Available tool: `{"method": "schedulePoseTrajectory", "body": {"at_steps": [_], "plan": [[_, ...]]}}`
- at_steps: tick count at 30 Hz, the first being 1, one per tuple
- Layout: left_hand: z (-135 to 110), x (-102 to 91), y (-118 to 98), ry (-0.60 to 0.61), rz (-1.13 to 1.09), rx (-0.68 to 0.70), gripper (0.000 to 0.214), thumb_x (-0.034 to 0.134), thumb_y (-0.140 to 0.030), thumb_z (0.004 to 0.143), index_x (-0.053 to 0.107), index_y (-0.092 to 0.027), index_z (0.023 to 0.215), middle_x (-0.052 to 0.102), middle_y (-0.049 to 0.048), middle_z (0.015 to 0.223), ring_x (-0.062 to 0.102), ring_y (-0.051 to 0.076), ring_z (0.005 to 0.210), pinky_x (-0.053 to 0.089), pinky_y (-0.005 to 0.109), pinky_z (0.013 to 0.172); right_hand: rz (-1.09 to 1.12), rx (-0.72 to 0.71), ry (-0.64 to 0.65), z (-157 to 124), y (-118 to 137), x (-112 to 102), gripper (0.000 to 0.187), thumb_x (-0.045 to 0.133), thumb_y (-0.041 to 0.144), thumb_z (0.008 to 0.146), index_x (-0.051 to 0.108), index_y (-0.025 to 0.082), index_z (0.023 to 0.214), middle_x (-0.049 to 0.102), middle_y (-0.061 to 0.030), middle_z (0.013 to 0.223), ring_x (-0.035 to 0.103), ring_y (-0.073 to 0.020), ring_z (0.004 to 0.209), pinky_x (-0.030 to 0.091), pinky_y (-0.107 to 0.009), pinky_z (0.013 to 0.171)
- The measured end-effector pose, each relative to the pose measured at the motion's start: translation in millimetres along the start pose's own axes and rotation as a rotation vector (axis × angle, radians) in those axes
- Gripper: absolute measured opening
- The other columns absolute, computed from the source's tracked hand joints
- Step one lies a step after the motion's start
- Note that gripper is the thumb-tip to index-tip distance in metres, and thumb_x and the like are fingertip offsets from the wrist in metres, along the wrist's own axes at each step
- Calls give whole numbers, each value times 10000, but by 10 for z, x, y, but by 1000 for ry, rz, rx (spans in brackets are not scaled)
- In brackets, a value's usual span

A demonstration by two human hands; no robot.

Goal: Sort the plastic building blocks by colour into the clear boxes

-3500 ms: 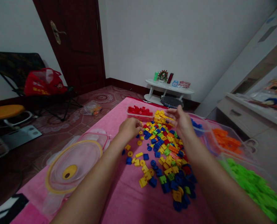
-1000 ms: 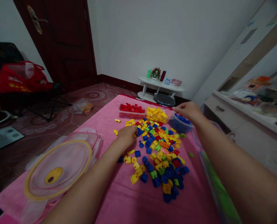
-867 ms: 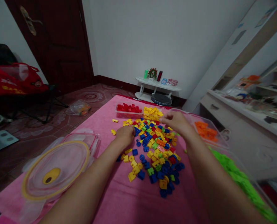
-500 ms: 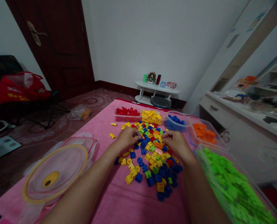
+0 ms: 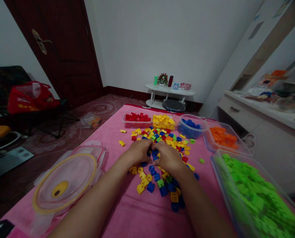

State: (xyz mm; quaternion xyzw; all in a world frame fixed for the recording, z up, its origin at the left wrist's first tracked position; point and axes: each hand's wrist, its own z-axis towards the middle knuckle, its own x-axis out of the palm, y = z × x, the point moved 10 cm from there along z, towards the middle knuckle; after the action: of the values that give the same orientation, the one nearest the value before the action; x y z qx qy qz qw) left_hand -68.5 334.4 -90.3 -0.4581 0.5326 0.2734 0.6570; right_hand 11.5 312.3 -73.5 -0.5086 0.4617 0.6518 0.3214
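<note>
A heap of small plastic blocks (image 5: 162, 138) in yellow, blue, red and green is spread on a pink cloth (image 5: 137, 215). My left hand (image 5: 139, 151) and my right hand (image 5: 167, 158) rest side by side on the near part of the heap, fingers curled down among blue and yellow pieces. What the fingers hold is hidden under the hands. Behind the heap stand a tub of red blocks (image 5: 136, 118), a pile of yellow blocks (image 5: 163, 122) and a round tub of blue blocks (image 5: 190, 125).
A tub of orange blocks (image 5: 223, 138) and a large tub of green blocks (image 5: 256, 195) line the right side. Clear container lids (image 5: 65, 178) lie at the left. A white low table (image 5: 171, 94), a dark door and a folding chair with a red bag (image 5: 30, 97) stand beyond.
My right hand came back from the blue tub at the far right to the heap. Both hands have drawn together at the heap's middle.
</note>
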Motion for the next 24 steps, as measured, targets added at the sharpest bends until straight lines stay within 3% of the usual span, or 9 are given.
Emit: {"method": "schedulePoseTrajectory", "body": {"at_steps": [7, 14, 18, 21, 24], "plan": [[-16, -30, -58, 30, 141, -84, 207, 604, -226, 612, 612, -214, 819, 669, 55, 849, 626, 242, 806, 424, 274, 596, -218, 14, 57, -24, 132, 100, 299, 588, 197, 708, 611, 237, 1003, 584, -51, 1049, 630, -224, 858, 411, -291, 644], [-18, -41, -99, -21, 90, -82, 317, 611, -266, 626, 634, -234, 941, 681, 68, 905, 625, 257, 852, 450, 293, 643, -258, 38, 63, -19, 164, 161, 295, 514, 187, 744, 609, 230, 1020, 598, -78, 1001, 641, -234, 816, 428, -307, 635], [18, -5, 36, -31, -40, -76, 292, 632, -215, 590, 638, -213, 882, 682, 40, 833, 622, 220, 773, 435, 258, 594, -289, 80, 67, -7, 180, 146, 353, 528, 133, 703, 615, 206, 1038, 607, -104, 993, 647, -250, 819, 438, -306, 630], [59, -13, 240, -40, -236, -81, 331, 657, -180, 556, 640, -195, 887, 675, 12, 778, 608, 163, 696, 422, 211, 561, -275, 91, 67, -14, 184, 151, 336, 557, 147, 681, 639, 198, 1003, 611, -119, 989, 647, -260, 815, 442, -311, 632], [90, -85, 417, -81, -439, -102, 227, 634, -168, 594, 655, -155, 820, 660, 8, 705, 592, 130, 629, 425, 193, 545, -199, 92, 52, -14, 122, 169, 316, 569, 151, 666, 665, 202, 962, 626, -119, 973, 639, -255, 817, 444, -323, 665]]}}
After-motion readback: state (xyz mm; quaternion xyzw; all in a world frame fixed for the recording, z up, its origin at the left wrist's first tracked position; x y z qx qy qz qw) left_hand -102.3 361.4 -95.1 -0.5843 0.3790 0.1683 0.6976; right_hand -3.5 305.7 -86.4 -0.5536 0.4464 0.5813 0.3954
